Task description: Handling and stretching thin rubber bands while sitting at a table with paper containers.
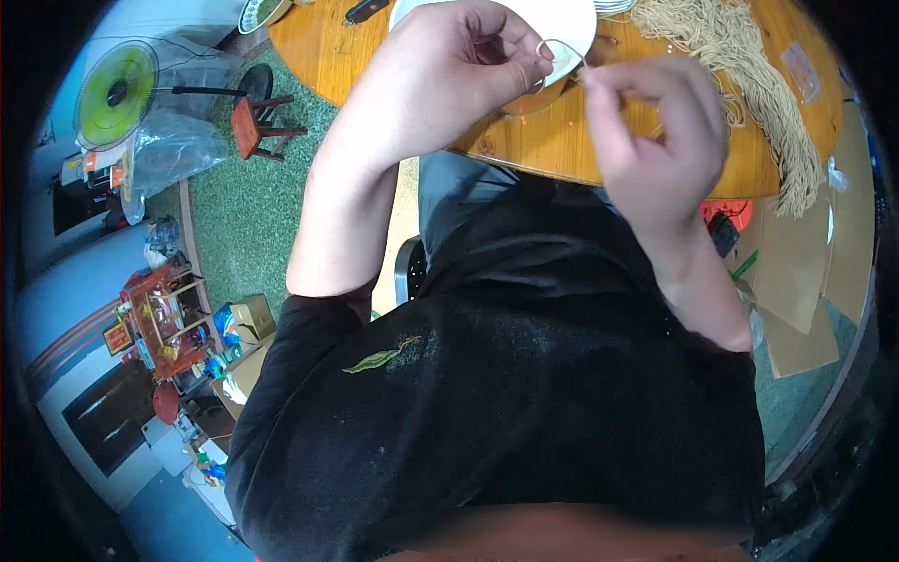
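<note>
Over the edge of a round wooden table [318, 51], my left hand [478, 66] is closed, thumb and fingertips pinching a thin pale cord [565, 43]. The cord bends in a small loop between my two hands. To the right of it, my right hand [660, 136] has thumb and forefinger pressed together at the cord's other side; it is slightly blurred. Behind the hands lies a white plate [571, 17], partly covered by my left hand. A large bundle of beige cords [777, 103] spreads over the table's right side and hangs off its edge.
A small black object [365, 10] and a patterned bowl [260, 13] are at the table's far left. On the green floor stand a reddish wooden stool [248, 126] and a green fan [114, 94]. Cardboard sheets [796, 272] lie at the right.
</note>
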A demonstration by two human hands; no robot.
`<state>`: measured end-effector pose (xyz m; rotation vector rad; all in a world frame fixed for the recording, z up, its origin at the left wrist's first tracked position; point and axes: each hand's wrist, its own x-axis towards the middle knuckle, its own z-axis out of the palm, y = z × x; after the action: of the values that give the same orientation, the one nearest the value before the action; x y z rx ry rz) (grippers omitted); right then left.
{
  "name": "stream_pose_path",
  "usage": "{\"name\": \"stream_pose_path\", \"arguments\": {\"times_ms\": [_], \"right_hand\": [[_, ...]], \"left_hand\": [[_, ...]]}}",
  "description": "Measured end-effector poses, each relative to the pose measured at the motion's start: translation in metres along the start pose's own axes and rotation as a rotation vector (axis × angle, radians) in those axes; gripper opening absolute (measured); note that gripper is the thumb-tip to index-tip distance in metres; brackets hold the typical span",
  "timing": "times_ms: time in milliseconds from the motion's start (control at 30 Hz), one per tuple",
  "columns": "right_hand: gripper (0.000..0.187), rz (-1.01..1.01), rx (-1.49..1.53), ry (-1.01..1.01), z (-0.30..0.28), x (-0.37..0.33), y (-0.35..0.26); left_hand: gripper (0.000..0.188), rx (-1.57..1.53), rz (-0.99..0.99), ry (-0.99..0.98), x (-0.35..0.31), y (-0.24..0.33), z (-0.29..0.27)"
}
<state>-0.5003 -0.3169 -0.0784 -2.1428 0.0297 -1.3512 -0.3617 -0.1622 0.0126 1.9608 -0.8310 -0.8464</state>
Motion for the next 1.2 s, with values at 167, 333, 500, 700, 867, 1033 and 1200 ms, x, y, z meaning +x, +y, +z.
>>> {"name": "stream_pose_path", "arguments": {"times_ms": [167, 333, 500, 700, 867, 1033, 1200], "right_hand": [[0.022, 0.143, 0.067, -0.028, 0.011, -0.010, -0.018], [0.024, 0.161, 0.066, -0.061, 0.015, -0.010, -0.014], [0.016, 0.236, 0.114, -0.137, 0.016, -0.005, -0.022], [0.009, 0.321, 0.182, -0.215, 0.014, 0.005, -0.024], [0.004, 0.393, 0.254, -0.224, 0.017, 0.000, -0.023], [0.006, 0.620, 0.524, -0.256, 0.020, -0.010, -0.012], [0.016, 0.875, 0.761, -0.271, 0.011, -0.001, -0.013]], "left_hand": [[0.010, -0.031, 0.051, 0.021, 0.003, -0.005, 0.003], [0.008, -0.051, 0.074, 0.000, 0.003, -0.006, 0.000], [0.008, -0.121, 0.114, -0.019, 0.004, -0.015, -0.002], [0.007, -0.088, 0.119, -0.029, 0.003, -0.014, -0.004], [0.005, -0.230, 0.858, -0.170, 0.024, -0.050, -0.006], [0.002, -0.064, 0.181, -0.028, 0.000, -0.009, -0.002], [0.006, -0.180, 0.210, 0.065, -0.002, -0.012, 0.004]]}}
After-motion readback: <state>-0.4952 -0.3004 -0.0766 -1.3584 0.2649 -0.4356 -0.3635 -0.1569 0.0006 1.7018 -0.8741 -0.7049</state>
